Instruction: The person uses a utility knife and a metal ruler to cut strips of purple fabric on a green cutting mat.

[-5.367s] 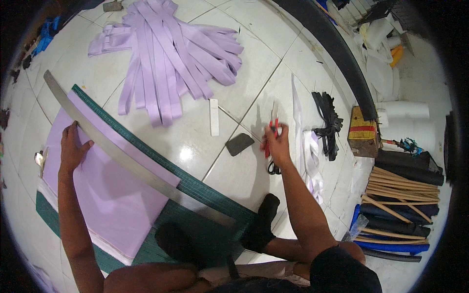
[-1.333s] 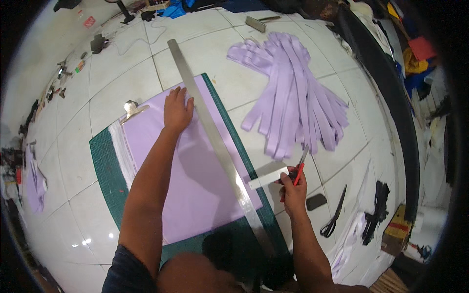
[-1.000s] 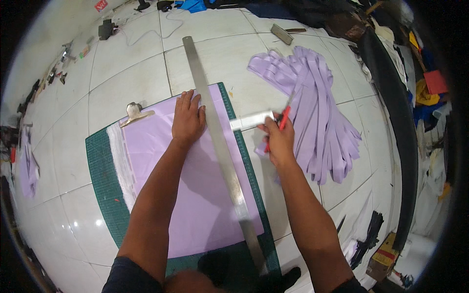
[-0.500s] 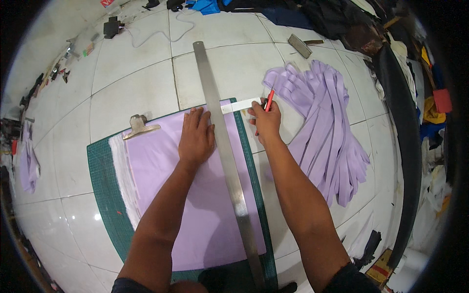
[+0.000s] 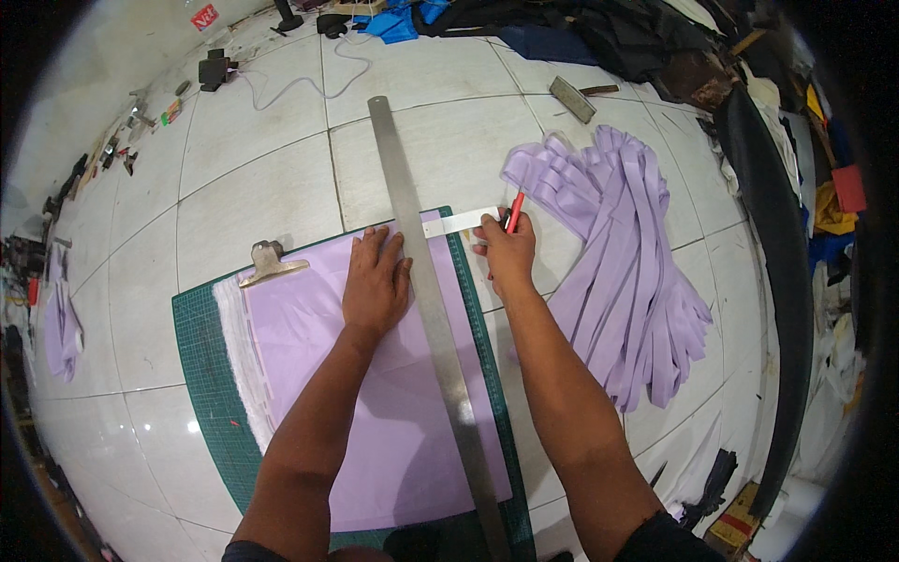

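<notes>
The lilac cloth [image 5: 407, 440] lies flat on the green mat [image 5: 208, 375] and looks light, soft and slippery, probably best pinned by a flat palm, as the left hand [image 5: 375, 286] does, fingers slightly apart beside the metal ruler [image 5: 431, 309] (stiff, likely easiest held by its edges). The right hand [image 5: 510, 248] is closed around a white strip [image 5: 456, 223] and a red-handled tool [image 5: 515, 211].
</notes>
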Motion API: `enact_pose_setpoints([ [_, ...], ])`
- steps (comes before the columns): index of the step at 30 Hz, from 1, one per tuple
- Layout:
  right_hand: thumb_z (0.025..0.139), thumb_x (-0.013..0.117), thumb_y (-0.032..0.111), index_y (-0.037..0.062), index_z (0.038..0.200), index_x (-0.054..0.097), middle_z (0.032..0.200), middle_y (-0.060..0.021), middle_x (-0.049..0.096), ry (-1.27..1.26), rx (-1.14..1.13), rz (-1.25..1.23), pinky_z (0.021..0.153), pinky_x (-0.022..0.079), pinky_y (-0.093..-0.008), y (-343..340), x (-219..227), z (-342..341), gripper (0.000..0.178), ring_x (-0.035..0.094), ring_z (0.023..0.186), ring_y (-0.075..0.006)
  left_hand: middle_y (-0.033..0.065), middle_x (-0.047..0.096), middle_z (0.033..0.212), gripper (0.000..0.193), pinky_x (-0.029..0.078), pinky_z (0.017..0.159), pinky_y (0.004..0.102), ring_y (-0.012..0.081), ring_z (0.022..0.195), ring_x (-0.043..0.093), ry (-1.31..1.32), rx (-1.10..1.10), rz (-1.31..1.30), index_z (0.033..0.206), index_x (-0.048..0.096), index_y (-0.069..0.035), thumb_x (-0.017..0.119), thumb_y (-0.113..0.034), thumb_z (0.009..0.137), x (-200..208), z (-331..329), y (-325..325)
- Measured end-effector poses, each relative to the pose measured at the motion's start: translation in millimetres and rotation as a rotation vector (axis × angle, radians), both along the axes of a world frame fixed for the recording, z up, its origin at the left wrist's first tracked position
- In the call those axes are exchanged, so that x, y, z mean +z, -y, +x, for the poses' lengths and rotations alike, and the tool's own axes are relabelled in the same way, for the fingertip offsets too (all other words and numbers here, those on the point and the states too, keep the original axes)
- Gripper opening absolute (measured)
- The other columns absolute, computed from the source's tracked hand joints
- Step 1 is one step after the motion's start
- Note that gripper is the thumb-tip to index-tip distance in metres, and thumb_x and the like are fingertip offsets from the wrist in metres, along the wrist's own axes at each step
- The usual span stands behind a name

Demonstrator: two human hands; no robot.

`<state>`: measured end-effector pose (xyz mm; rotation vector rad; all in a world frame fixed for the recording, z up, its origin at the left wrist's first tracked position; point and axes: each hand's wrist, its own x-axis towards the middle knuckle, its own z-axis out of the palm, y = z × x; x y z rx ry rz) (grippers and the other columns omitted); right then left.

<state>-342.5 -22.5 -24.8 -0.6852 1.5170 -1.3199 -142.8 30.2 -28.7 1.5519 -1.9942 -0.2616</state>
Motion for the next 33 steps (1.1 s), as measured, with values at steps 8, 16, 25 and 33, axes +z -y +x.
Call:
enact_pose_setpoints([
  [8, 0.089, 0.065, 0.009, 0.0006, 0.114, 0.05, 0.093, -0.0087, 0.062, 0.009, -0.012, -0.016, 0.059, 0.058, -0.0294, 0, -4, -2, 0.031, 0.068, 0.079, -0.0168, 0.0229, 0.05, 0.135, 0.037, 0.029, 0.115, 0.0522, 0.0415, 0.133, 0.042, 0.018, 0.018, -0.016, 0.126, 0.058, -0.003, 0.06, -0.015, 0.091, -1, -2, 0],
  [16, 0.089, 0.064, 0.009, 0.001, 0.115, 0.05, 0.1, -0.0091, 0.06, 0.038, -0.02, 0.012, 0.06, 0.058, -0.0299, 0, 1, -2, 0.031, 0.067, 0.082, -0.017, 0.0236, 0.049, 0.135, 0.034, 0.03, 0.115, 0.0527, 0.0429, 0.132, 0.042, 0.024, -0.008, -0.04, 0.124, 0.06, -0.006, 0.061, -0.015, 0.091, 0, -3, -1],
  [25, 0.093, 0.066, 0.017, 0.0023, 0.123, 0.052, 0.103, -0.0064, 0.06, 0.141, -0.104, 0.045, 0.055, 0.05, -0.0271, -156, 87, -48, 0.036, 0.063, 0.087, -0.0169, 0.0239, 0.049, 0.138, 0.033, 0.029, 0.113, 0.0536, 0.0437, 0.131, 0.042, 0.111, 0.013, -0.081, 0.122, 0.06, -0.004, 0.056, -0.015, 0.092, -8, 3, -5],
  [33, 0.093, 0.067, 0.017, 0.0071, 0.124, 0.051, 0.099, -0.0043, 0.062, 0.088, -0.375, 0.262, 0.051, 0.05, -0.0255, -409, 54, -111, 0.036, 0.06, 0.084, -0.0144, 0.0141, 0.057, 0.136, 0.037, 0.035, 0.108, 0.0534, 0.037, 0.129, 0.048, 0.448, -0.084, -0.086, 0.122, 0.058, -0.004, 0.048, -0.027, 0.096, -15, 2, 9],
])
